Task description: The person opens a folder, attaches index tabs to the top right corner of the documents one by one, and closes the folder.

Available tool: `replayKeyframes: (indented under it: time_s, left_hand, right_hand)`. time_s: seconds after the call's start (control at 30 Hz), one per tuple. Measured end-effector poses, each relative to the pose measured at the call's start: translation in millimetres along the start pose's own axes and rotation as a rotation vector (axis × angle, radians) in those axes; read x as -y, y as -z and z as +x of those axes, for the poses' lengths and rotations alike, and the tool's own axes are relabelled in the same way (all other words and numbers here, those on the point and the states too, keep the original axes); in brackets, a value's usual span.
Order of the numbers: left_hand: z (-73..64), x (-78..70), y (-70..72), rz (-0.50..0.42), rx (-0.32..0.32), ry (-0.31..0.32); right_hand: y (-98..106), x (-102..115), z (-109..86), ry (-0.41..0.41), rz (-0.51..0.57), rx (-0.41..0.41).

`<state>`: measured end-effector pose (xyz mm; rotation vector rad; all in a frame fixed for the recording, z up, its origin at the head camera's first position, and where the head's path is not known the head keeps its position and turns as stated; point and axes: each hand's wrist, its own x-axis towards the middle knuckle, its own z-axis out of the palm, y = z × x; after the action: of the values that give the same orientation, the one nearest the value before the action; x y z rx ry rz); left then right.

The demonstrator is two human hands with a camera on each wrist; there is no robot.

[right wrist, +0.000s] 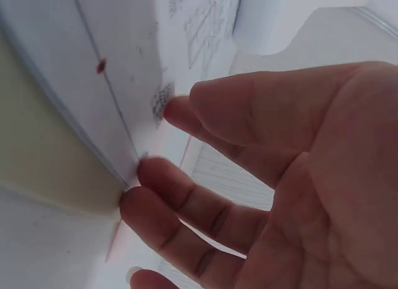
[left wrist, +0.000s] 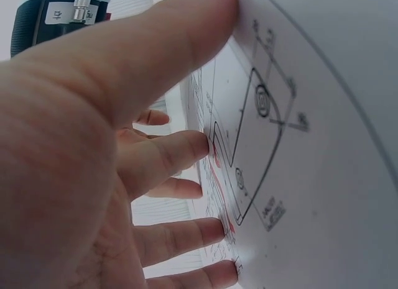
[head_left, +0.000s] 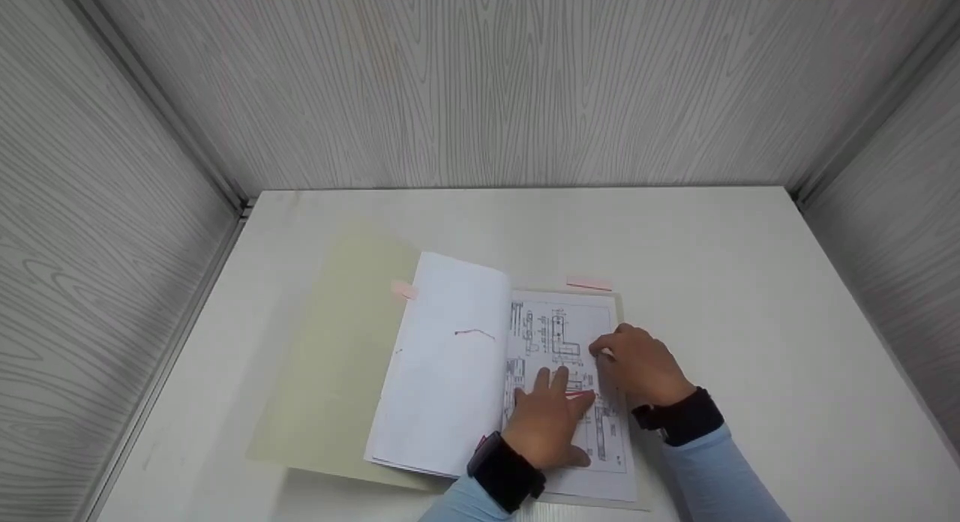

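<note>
A pale yellow-green folder (head_left: 322, 387) lies open, lower centre of the frame, on the worktop (head_left: 765, 297). Pink tab (head_left: 403, 289) at the edge of turned white pages (head_left: 446, 387), red-marked. Left hand (head_left: 546, 424), fingers spread, rests on a sheet (head_left: 570, 334) of black-line drawings; fine lettering mostly illegible. Pink strip (head_left: 589, 283) above. Right hand (head_left: 645, 364), fingers loosely bent, touches the sheet's right margin.
</note>
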<state>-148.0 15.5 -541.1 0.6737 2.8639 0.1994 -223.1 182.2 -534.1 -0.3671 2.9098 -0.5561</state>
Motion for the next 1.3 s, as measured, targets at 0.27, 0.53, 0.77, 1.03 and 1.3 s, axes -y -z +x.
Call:
replayKeyframes:
  time_s: [0.27,0.53,0.77,1.03,1.3]
  left_hand:
    - [-1.0,0.0,0.8,-0.007,-0.008,-0.002]
    - [-1.0,0.7,1.2,-0.017,-0.001,-0.003]
    - [-1.4,-0.1,1.1,-0.015,0.003,-0.005]
    - [-0.9,0.7,1.7,-0.018,0.01,-0.005]
    - [-0.3,0.4,2.3,-0.02,0.007,-0.003]
  right_hand:
    - [3.7,-1.3,0.4,-0.023,0.001,0.017]
    - [2.8,-3.0,0.8,-0.008,0.007,-0.018]
    - [-1.9,-1.3,0.8,0.03,-0.034,-0.013]
    - [0.2,-3.8,1.9,0.007,0.037,0.017]
    - [-0.4,-5.1,2.6,0.024,0.026,0.021]
